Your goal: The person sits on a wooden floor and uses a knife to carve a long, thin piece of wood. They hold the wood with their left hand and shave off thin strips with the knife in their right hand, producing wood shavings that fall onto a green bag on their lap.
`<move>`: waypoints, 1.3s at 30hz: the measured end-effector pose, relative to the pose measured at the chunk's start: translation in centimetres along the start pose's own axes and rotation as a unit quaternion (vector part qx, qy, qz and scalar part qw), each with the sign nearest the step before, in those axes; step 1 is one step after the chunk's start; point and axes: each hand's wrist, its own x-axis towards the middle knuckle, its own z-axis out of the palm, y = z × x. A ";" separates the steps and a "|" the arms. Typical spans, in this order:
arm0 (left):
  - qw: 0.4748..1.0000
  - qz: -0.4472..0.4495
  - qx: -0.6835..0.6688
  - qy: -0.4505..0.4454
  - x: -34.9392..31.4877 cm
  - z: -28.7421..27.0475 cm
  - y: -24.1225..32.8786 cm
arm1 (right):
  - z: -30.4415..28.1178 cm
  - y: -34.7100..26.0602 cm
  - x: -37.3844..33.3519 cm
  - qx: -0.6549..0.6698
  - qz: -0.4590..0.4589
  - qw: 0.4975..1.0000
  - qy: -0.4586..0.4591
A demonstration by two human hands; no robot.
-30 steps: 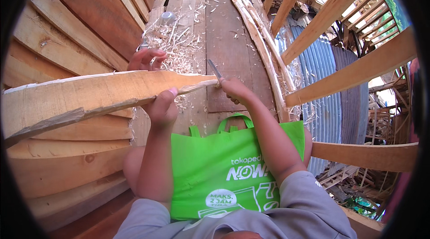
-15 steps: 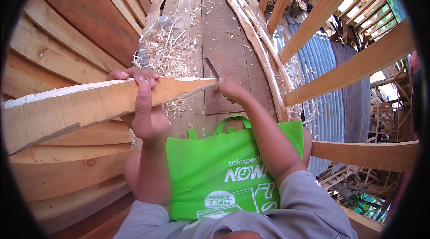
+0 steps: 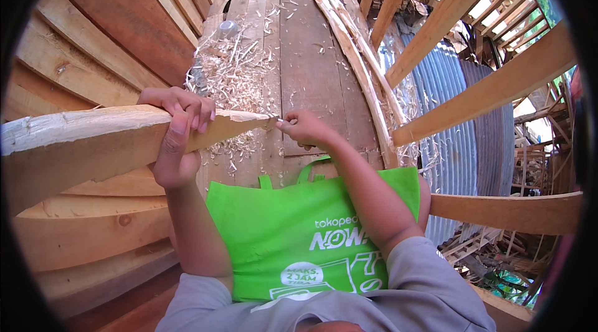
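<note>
Pale, rough-hewn tapered wooden plank [image 3: 93, 145]: runs from 9 o'clock to centre. Left hand [image 3: 176, 136] wrapped tight around it. Right hand [image 3: 303, 128] fisted at tip; contents unclear. Best steadied firmly, strokes directed away.

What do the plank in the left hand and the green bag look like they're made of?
Plank: raw, unfinished wood, pale with rough grain and a splintered tapered tip; shavings lie nearby. Green bag: looks like soft matte non-woven fabric, with creases and sewn handles, though the weave is unclear.
</note>
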 end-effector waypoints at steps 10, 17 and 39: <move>0.999 0.007 -0.039 -0.003 -0.3 0.2 -0.3 | 1.2 0.3 1.1 0.084 0.047 0.991 0.091; 0.998 0.011 -0.050 0.027 -0.1 -0.7 -1.6 | -0.1 0.4 0.7 0.146 0.042 0.986 0.075; 0.998 0.022 -0.059 -0.004 -0.8 -1.4 -1.8 | 1.7 2.4 2.1 -0.006 0.009 0.980 0.197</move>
